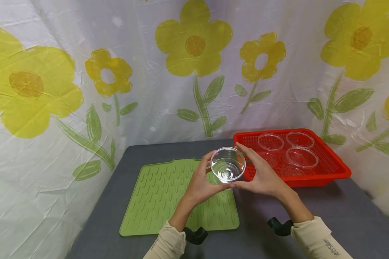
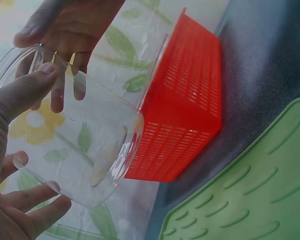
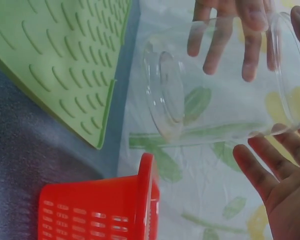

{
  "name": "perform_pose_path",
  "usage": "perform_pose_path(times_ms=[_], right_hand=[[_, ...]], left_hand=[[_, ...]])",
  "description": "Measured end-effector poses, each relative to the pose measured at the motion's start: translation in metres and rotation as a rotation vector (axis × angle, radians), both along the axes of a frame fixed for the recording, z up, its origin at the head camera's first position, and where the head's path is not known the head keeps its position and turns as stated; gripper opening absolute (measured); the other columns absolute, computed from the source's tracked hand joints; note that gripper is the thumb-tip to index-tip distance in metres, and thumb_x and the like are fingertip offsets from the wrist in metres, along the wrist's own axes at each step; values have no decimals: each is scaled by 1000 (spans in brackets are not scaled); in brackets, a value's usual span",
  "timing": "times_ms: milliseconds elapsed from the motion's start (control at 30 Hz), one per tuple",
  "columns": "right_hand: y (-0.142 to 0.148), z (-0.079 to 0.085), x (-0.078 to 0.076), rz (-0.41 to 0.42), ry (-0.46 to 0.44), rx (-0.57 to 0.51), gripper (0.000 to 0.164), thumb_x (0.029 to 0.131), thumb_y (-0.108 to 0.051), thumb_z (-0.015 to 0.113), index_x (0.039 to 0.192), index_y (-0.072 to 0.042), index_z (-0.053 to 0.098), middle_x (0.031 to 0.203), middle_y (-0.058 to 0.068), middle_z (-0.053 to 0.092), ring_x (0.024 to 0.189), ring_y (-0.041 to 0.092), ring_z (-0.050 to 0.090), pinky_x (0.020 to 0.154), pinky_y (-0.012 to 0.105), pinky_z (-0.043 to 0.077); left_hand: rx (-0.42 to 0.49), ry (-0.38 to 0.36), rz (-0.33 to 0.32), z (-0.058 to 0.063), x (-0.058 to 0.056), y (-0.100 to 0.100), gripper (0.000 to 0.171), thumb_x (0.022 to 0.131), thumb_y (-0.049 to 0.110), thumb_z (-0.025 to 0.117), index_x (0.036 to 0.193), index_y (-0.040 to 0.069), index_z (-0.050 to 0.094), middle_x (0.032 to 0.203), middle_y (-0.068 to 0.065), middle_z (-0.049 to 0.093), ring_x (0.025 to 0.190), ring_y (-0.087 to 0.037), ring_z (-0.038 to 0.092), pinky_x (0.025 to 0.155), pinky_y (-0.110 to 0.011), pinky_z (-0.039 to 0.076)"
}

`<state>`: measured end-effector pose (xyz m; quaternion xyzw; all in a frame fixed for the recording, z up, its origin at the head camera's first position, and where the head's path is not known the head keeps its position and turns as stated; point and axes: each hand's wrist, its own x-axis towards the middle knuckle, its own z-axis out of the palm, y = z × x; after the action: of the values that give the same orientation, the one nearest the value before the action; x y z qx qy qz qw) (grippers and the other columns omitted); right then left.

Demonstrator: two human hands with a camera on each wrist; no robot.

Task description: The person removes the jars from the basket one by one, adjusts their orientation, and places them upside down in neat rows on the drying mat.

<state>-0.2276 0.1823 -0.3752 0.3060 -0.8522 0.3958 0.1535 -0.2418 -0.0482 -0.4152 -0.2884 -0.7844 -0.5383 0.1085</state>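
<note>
A clear round container (image 1: 227, 164), see-through with a rounded rim and a ringed base, is held up between both hands, its open mouth tilted toward the head camera. My left hand (image 1: 197, 185) grips its left side, thumb near the rim and fingers spread along the wall. On the opposite side my right hand (image 1: 265, 176) holds it the same way, and the two thumbs meet below the rim. The left wrist view shows the container's wall (image 2: 85, 135) and base raised above the table. Nothing shows inside it.
A green ridged drying mat (image 1: 162, 194) lies on the dark grey table (image 1: 100, 223), below and left of the hands. At the right stands a red perforated basket (image 1: 338, 169) with three similar clear containers (image 1: 302, 158) in it. A flower-print curtain (image 1: 142, 90) hangs behind.
</note>
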Motion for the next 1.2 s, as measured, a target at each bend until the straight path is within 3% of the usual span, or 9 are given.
perform_pose_path(times_ms=[200, 367, 567, 767, 1033, 1200], right_hand=[[2, -2, -2, 6, -19, -16, 115, 69, -29, 97, 161, -23, 29, 156, 7, 47, 137, 28, 51, 104, 55, 52], [1, -4, -1, -14, -36, -12, 113, 69, -30, 96, 161, -25, 30, 152, 7, 50, 136, 30, 51, 107, 58, 49], [-3, -11, 1, -39, -48, 2, 111, 71, -32, 95, 161, -19, 31, 152, 10, 50, 137, 33, 49, 108, 66, 44], [-8, -18, -1, -42, -42, -22, 113, 70, -33, 95, 161, -21, 30, 156, 9, 45, 138, 31, 47, 108, 66, 43], [-13, -21, -2, -20, -4, -63, 112, 71, -31, 95, 161, -20, 30, 154, 10, 46, 135, 32, 49, 106, 66, 45], [-14, -23, -3, -27, -6, -72, 110, 72, -29, 94, 161, -21, 30, 156, 12, 45, 136, 35, 49, 106, 67, 46]], left_hand=[[25, -10, 23, -3, 0, -2, 102, 75, 23, 93, 157, 25, 33, 151, -6, 49, 132, -36, 54, 107, -54, 51], [80, -53, 36, -5, 1, -3, 101, 79, 22, 90, 158, 26, 28, 154, -5, 47, 136, -30, 54, 108, -54, 49], [200, -119, -1, -6, 1, -3, 99, 82, 19, 87, 159, 24, 25, 156, -5, 43, 136, -32, 53, 109, -55, 48], [330, -174, -75, -5, 1, -3, 97, 84, 22, 86, 159, 21, 24, 156, -8, 41, 136, -37, 52, 107, -47, 52], [384, -190, -113, -6, 1, -1, 99, 86, 30, 84, 160, 14, 20, 156, -15, 40, 135, -49, 49, 106, -56, 51], [413, -219, -131, -6, 2, -1, 99, 86, 28, 84, 160, 12, 20, 157, -15, 39, 136, -48, 49, 104, -53, 53]])
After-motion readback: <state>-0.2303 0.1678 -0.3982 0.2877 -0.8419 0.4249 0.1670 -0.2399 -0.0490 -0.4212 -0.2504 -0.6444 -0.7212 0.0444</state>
